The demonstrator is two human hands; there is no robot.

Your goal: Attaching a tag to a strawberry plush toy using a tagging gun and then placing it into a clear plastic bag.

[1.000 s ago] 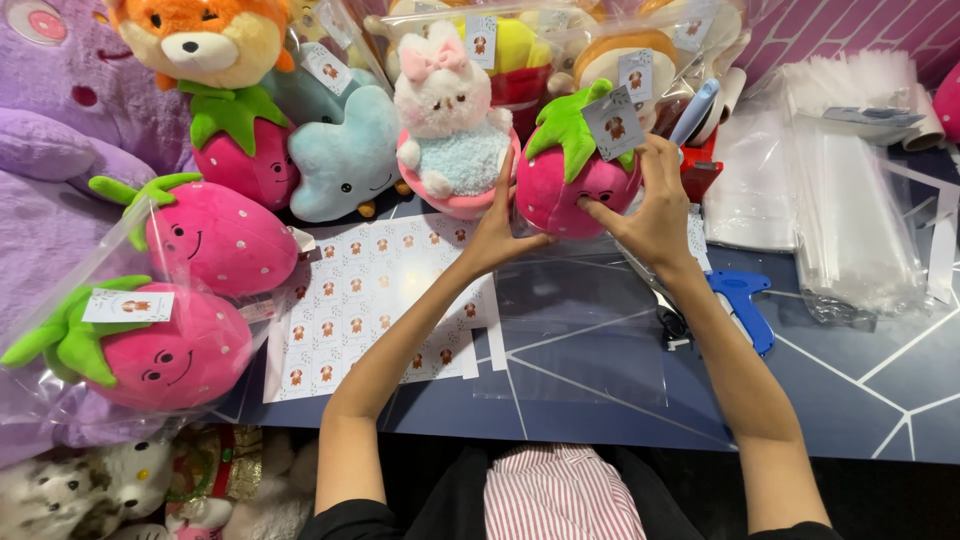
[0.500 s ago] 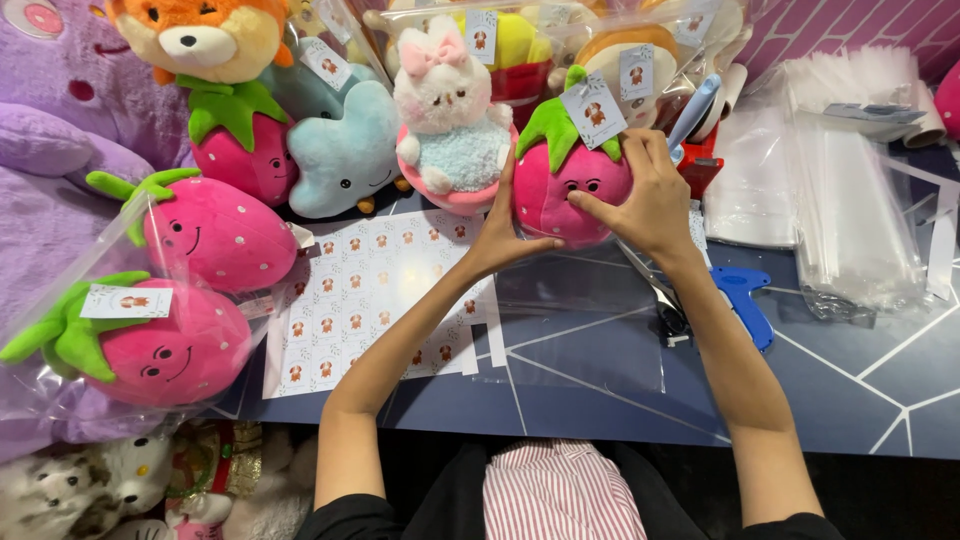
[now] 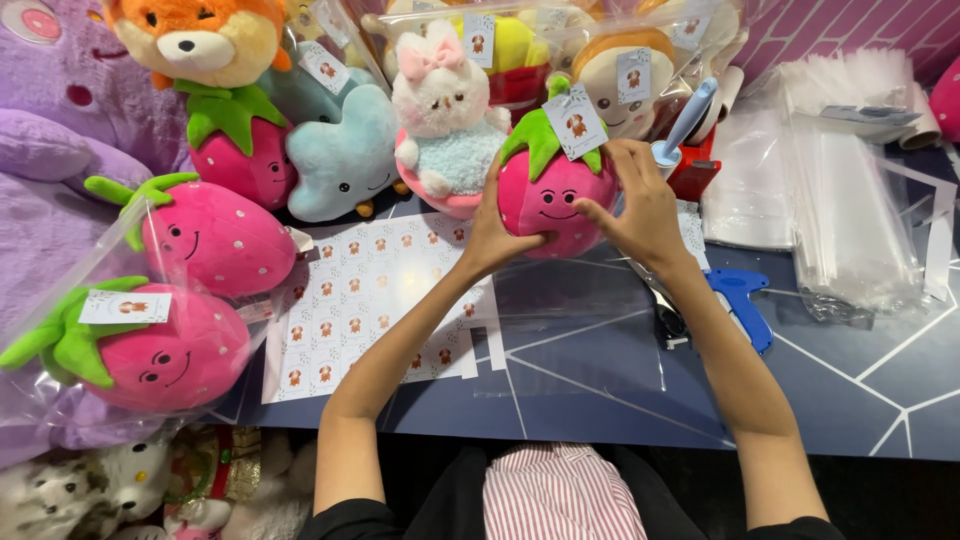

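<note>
Left hand (image 3: 492, 232) and right hand (image 3: 640, 205) gripping strawberry plush (image 3: 550, 200), upright on table (image 3: 800, 390)

Left hand (image 3: 497, 225) and right hand (image 3: 640, 200) grip pink strawberry plush (image 3: 553, 195) above sticker sheet (image 3: 375, 300).

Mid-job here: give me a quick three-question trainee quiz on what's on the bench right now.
1. True or false: both hands hold the pink strawberry plush.
2. Which lies right of the right hand? A) sticker sheet B) blue tagging gun C) fox plush
3. Fill in: the paper tag sits at the plush's ____ leaves.

Key:
1. True; the left hand cups its left side, the right hand its right side.
2. B, the blue tagging gun.
3. Green.
</note>
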